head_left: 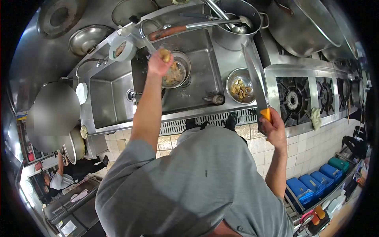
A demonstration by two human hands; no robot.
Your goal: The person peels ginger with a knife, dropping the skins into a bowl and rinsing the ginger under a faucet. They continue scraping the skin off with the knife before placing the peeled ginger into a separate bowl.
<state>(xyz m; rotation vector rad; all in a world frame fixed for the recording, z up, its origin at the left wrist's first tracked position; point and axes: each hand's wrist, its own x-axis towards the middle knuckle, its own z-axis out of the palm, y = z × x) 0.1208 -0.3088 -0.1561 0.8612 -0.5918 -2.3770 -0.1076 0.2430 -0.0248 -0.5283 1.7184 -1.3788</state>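
Note:
My left hand (pixel 159 65) is closed around a yellowish, knobbly piece that looks like ginger (pixel 165 55), near the stream from the tap above the sink (pixel 201 59). Below it, a metal bowl (pixel 187 64) in the basin holds a strainer-like bowl with wet, pale scraps (pixel 173 75). In my right hand (pixel 274 128) is a large knife (pixel 256 77); my fingers grip its yellow handle, and the long blade points away from me over the counter. Beside the blade stands a steel bowl (pixel 229 86) with yellow-brown pieces (pixel 240 89).
A large pot (pixel 233 39) with long-handled utensils stands behind the counter. Gas burners (pixel 292 100) lie to the right, a second basin (pixel 112 98) to the left. A white container (pixel 122 50) sits by the tap. Another person (pixel 65 179) is at far left.

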